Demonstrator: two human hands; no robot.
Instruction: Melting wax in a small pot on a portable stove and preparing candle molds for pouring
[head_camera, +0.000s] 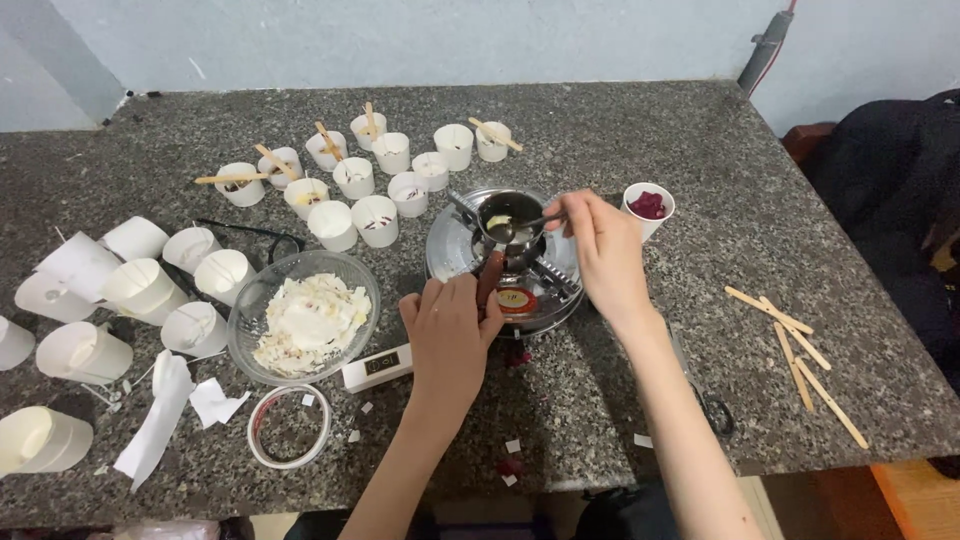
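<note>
- The melting pot's wooden handle (489, 280) is gripped by the left hand (447, 335).
- A spoon (515, 229), pinched by the right hand (603, 252), is dipped in the pot (505, 212) just left of it.
- Wax flakes remain in the glass bowl (304, 316); several white cups (392, 152) beyond appear partly filled.

Head cam, 1 view: looks steeply down, close over granite table (700, 150), facing wall.

Soft even light, slight blur
</note>
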